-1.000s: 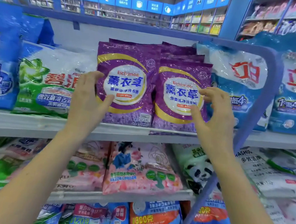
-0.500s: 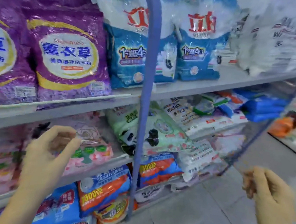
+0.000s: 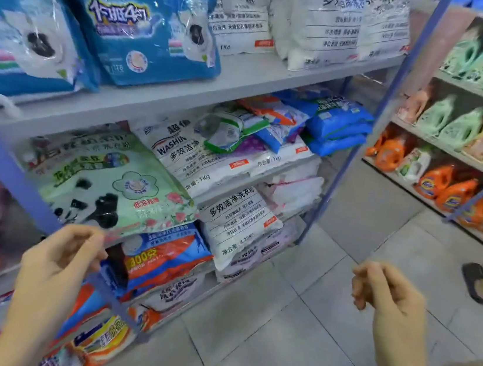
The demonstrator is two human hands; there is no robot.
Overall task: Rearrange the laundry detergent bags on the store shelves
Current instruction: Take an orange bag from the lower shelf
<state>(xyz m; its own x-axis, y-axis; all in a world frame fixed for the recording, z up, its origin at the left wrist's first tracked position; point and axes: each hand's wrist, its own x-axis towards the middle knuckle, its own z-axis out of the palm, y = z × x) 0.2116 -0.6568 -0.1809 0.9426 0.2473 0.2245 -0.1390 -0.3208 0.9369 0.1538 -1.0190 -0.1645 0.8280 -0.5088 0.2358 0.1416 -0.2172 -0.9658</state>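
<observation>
The left hand point(image 3: 61, 257) is hovering with fingers loosely curled, gripping nothing. It is just in front of the green-and-white panda-printed plastic detergent bag point(image 3: 110, 187), which is lying tilted on a lower tier of the blue-framed grey metal shelves point(image 3: 247, 79). The right hand point(image 3: 388, 294) is hanging over the grey tiled floor point(image 3: 305, 344), likewise loosely curled and empty, well apart from any bag. The person seems to be choosing the next bag. Farther right, small green, orange and blue pouches point(image 3: 272, 122) are lying askew on flat white sacks point(image 3: 200, 162). The next move probably calls for both hands reaching in to straighten them.
</observation>
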